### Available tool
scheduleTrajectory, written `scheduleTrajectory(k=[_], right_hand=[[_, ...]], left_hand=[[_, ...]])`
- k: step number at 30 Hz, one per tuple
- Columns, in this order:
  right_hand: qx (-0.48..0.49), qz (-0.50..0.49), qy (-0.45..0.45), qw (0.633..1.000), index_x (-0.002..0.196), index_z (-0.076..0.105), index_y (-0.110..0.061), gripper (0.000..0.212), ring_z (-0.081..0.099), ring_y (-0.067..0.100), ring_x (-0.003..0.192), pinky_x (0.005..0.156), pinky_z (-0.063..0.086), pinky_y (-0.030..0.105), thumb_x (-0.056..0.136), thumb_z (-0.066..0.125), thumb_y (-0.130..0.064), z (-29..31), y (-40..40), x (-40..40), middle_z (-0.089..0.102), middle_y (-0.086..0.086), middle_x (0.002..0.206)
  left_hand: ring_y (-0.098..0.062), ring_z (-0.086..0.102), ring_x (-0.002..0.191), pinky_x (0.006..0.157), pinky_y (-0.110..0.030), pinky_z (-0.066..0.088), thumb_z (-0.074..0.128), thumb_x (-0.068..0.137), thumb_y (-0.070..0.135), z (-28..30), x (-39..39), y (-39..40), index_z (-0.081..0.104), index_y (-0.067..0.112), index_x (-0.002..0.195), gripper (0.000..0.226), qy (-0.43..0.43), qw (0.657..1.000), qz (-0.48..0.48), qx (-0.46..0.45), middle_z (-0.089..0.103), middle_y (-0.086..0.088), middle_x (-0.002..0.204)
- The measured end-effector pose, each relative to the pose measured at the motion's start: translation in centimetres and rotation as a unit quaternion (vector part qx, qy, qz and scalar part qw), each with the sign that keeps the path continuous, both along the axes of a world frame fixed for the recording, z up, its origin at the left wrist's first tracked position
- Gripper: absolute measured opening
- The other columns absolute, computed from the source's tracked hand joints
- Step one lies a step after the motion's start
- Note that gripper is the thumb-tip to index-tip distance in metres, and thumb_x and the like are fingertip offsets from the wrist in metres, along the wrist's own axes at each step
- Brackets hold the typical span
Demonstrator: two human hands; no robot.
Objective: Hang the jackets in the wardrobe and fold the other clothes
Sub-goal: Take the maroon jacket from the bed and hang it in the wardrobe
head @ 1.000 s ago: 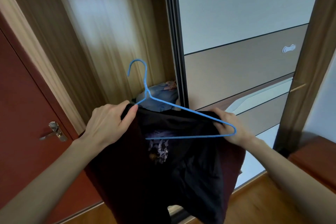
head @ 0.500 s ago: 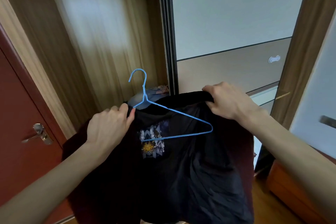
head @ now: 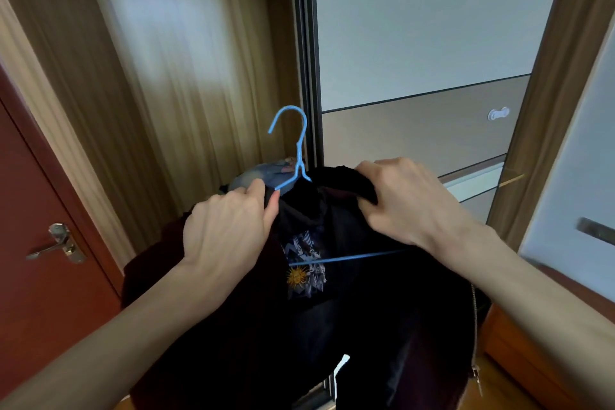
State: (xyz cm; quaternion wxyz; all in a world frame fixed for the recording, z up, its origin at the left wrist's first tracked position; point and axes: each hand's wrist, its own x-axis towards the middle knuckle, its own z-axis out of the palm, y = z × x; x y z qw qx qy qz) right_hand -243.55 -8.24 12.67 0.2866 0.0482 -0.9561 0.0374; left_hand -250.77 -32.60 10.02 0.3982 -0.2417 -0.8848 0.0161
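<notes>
In front of the open wardrobe, just below its dark sliding-door edge, we hold the dark jacket on the blue wire hanger. The hanger's long axis runs left to right between our hands, its bottom wire crossing the printed lining below them, and its hook stands up above the collar, pointing toward the wardrobe's interior and open to the left.

Our left hand pinches the jacket's left shoulder together with the hanger's left arm, just below the hook's neck, so it sits nearer the hook. Our right hand grips a bunched fold of the collar, fingers curled round the cloth, to the right of the hook; the hanger's right arm is hidden under that fabric. The jacket's body hangs down from both grips, a zip showing at its right edge. We judge the coming lift turns on the hook clearing upward into the wardrobe, where the rail is barely visible at the top.

Compared with a second ago, our right hand has left the hanger's right corner and drawn the collar up over that arm toward the hook.
</notes>
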Motion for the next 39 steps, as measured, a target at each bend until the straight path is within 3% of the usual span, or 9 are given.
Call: scheduleTrajectory(k=[6, 11, 18, 23, 27, 30, 34, 37, 39], right_hand=[[-0.146, -0.033, 0.01, 0.989, 0.134, 0.058, -0.028, 0.064, 0.065, 0.031, 0.102, 0.09, 0.055, 0.046, 0.074, 0.077, -0.02, -2.1, 4.9, 0.3, 0.055, -0.005, 0.117], [-0.148, -0.035, 0.007, 0.988, 0.12, 0.068, -0.018, 0.044, 0.064, 0.034, 0.096, 0.086, 0.054, 0.046, 0.079, 0.069, -0.002, -3.9, 6.5, -0.5, 0.052, -0.001, 0.109], [-0.092, -0.075, 0.027, 0.993, 0.114, 0.073, -0.021, 0.047, 0.065, 0.039, 0.089, 0.078, 0.055, 0.049, 0.076, 0.06, 0.002, -0.4, 6.5, 0.1, 0.056, 0.002, 0.115], [-0.153, -0.061, 0.01, 0.986, 0.111, 0.077, -0.025, 0.048, 0.064, 0.031, 0.101, 0.092, 0.052, 0.042, 0.077, 0.057, 0.002, 1.5, 5.5, 1.0, 0.061, 0.002, 0.114], [-0.391, 0.053, -0.051, 0.918, 0.091, 0.076, -0.032, 0.047, 0.067, 0.011, 0.08, 0.072, 0.052, 0.022, 0.078, 0.057, 0.009, 2.9, 3.6, 1.9, 0.075, -0.003, 0.087], [-0.479, 0.128, -0.08, 0.864, 0.107, 0.075, -0.023, 0.046, 0.069, 0.01, 0.08, 0.073, 0.053, 0.018, 0.079, 0.061, 0.011, 2.1, 0.9, 1.4, 0.076, -0.003, 0.089], [-0.33, 0.179, -0.06, 0.925, 0.131, 0.057, -0.032, 0.046, 0.059, 0.006, 0.114, 0.103, 0.043, 0.023, 0.09, 0.073, -0.024, -0.6, -0.4, 0.9, 0.058, -0.012, 0.12], [-0.176, 0.186, -0.033, 0.966, 0.144, 0.045, -0.037, 0.044, 0.064, 0.017, 0.103, 0.089, 0.052, 0.034, 0.101, 0.057, -0.04, -1.3, 1.1, 1.4, 0.051, -0.018, 0.129], [0.058, 0.119, 0.093, 0.987, 0.147, 0.048, -0.03, 0.045, 0.067, 0.02, 0.084, 0.062, 0.056, 0.038, 0.104, 0.051, -0.04, -1.2, 2.7, 1.5, 0.056, -0.011, 0.131]], left_hand=[[-0.039, 0.053, 0.04, 0.048, -0.025, 0.018, 0.06, 0.1, 0.036, 2.3, 0.2, -1.6, 0.044, 0.012, 0.072, 0.04, 0.048, 0.996, 0.0, 0.076, 0.05, -0.007, 0.05], [-0.038, 0.053, 0.039, 0.047, -0.025, 0.018, 0.06, 0.1, 0.038, 1.5, -1.0, -1.3, 0.042, 0.014, 0.073, 0.039, 0.037, 0.999, -0.006, 0.018, 0.051, -0.007, 0.051], [-0.034, 0.051, 0.037, 0.041, -0.026, 0.026, 0.042, 0.108, 0.038, 0.0, -4.5, -3.2, 0.04, 0.014, 0.077, 0.039, 0.042, 0.998, -0.006, -0.049, 0.043, -0.008, 0.053], [-0.032, 0.05, 0.037, 0.043, -0.025, 0.021, 0.051, 0.107, 0.035, 1.4, -4.7, -1.9, 0.046, 0.009, 0.077, 0.039, 0.047, 0.997, 0.013, -0.056, 0.044, -0.012, 0.056], [-0.031, 0.052, 0.041, 0.044, -0.026, 0.022, 0.043, 0.108, 0.041, 2.0, -4.3, 0.3, 0.044, 0.013, 0.079, 0.04, 0.064, 0.997, 0.003, -0.053, 0.046, -0.01, 0.058], [-0.032, 0.052, 0.043, 0.045, -0.025, 0.019, 0.038, 0.108, 0.044, 2.3, -3.5, 1.9, 0.041, 0.015, 0.08, 0.041, 0.081, 0.996, -0.016, -0.017, 0.046, -0.007, 0.058], [-0.034, 0.052, 0.043, 0.046, -0.024, 0.017, 0.043, 0.106, 0.044, 2.1, -3.1, 2.0, 0.041, 0.014, 0.08, 0.04, 0.078, 0.995, -0.043, 0.042, 0.048, -0.005, 0.056], [-0.027, 0.042, 0.04, 0.047, -0.021, 0.018, 0.046, 0.106, 0.043, 1.4, -3.1, 0.8, 0.043, 0.012, 0.08, 0.04, 0.061, 0.991, -0.069, 0.097, 0.044, -0.001, 0.055], [-0.022, 0.035, 0.041, 0.048, -0.019, 0.016, 0.046, 0.106, 0.042, 1.1, -2.9, 0.3, 0.04, 0.012, 0.078, 0.042, 0.052, 0.987, -0.077, 0.134, 0.041, 0.001, 0.054]])
